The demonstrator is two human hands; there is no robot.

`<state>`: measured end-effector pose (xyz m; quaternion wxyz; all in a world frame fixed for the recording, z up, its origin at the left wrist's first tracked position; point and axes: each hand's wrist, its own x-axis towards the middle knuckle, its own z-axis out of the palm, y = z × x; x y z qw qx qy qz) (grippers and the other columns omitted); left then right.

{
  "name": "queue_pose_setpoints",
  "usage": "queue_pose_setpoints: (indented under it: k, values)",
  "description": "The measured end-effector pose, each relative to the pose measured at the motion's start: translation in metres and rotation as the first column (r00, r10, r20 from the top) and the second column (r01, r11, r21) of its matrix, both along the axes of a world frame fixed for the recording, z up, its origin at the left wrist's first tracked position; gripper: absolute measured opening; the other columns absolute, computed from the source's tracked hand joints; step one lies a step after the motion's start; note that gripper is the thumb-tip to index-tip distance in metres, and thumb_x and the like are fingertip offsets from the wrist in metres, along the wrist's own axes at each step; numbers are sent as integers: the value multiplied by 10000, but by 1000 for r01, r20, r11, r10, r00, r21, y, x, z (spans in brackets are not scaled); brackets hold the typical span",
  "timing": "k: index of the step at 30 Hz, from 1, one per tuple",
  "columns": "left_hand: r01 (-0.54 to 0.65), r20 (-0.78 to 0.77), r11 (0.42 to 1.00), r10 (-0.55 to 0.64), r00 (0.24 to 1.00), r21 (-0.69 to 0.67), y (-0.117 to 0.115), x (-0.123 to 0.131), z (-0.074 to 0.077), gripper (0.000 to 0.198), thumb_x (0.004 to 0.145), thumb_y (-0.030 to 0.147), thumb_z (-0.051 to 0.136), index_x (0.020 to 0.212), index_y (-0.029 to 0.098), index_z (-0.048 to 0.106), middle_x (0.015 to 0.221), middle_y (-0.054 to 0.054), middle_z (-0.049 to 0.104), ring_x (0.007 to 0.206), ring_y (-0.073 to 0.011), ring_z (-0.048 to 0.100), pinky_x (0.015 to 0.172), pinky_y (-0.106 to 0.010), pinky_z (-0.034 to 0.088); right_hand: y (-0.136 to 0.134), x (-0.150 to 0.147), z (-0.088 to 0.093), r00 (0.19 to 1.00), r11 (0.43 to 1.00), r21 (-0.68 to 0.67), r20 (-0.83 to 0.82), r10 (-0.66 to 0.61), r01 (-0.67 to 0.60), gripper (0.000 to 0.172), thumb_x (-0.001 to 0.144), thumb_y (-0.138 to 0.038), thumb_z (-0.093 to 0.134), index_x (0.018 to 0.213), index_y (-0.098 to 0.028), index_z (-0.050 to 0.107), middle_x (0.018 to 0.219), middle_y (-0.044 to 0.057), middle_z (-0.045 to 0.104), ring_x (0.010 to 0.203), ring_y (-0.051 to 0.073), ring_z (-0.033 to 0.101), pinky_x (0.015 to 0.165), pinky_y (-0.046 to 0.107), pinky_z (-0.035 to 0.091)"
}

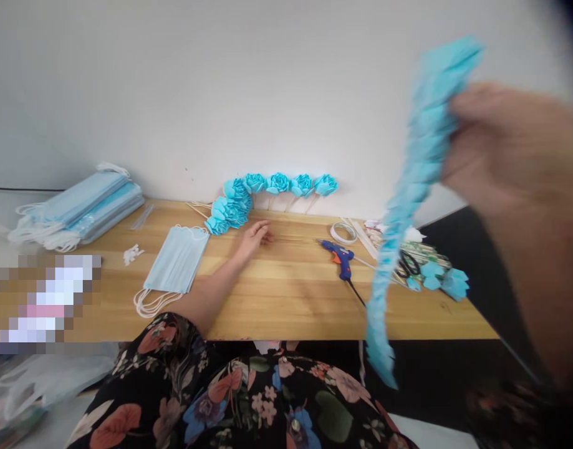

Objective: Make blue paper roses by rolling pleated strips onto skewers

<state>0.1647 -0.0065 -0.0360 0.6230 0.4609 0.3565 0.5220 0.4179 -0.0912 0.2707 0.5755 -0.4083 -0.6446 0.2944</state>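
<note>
Raised at the right, my right hand (496, 137) is closed on the upper part of a long strip of blue crepe paper (419, 156). The strip hangs down past the table's front edge, its side scalloped like petals; it looks slightly blurred. My left hand (257, 235) is over the table, holding nothing, its fingers loosely bent and apart from the thumb. Just beyond it is a cluster of blue paper flowers (230, 212) on thin sticks. More blue flowers (278, 183) stand in a row against the wall.
A blue hot glue gun (340, 254) lies on the wooden table (277, 299), near a roll of white tape (343, 233). Black-handled scissors (408, 264) and blue paper pieces (454, 284) are at the right. Face masks (176, 259) lie at the left, with a stack of masks (85, 202) behind.
</note>
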Motion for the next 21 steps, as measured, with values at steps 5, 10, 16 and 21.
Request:
queue_pose_setpoints:
  k: [5,10,16,21]
  values:
    - [7,3,1000,-7,1000,8,0,1,-1,388,896,373,691,1195,136,620,834,-44,713,681,-129,681,636,-230,521,52,-63,-70,973,929,-363,-232,-14,-73,133,771,-223,722,694,-189,619,628,-9,565,578,109,520,523,273,399]
    - [-43,14,999,43,999,17,2,3,-3,419,885,425,692,1185,139,637,828,-41,694,724,-147,665,691,-272,546,108,-104,-154,962,850,-505,-273,4,-147,291,620,-339,828,755,-208,607,625,-57,569,577,103,516,538,244,407]
    - [-125,28,991,123,992,52,4,5,-7,410,895,467,662,1148,145,669,978,-77,715,847,-184,657,779,-303,544,133,-114,-172,945,860,-464,-323,60,-213,350,566,-398,813,801,-214,629,687,-59,628,625,95,558,579,218,444]
    - [-124,42,989,121,992,85,2,5,-7,407,924,461,617,1178,146,663,1005,-83,703,890,-181,661,842,-305,532,143,-112,-176,943,864,-459,-330,47,-204,343,571,-407,801,801,-211,637,634,-73,607,564,86,524,531,211,408]
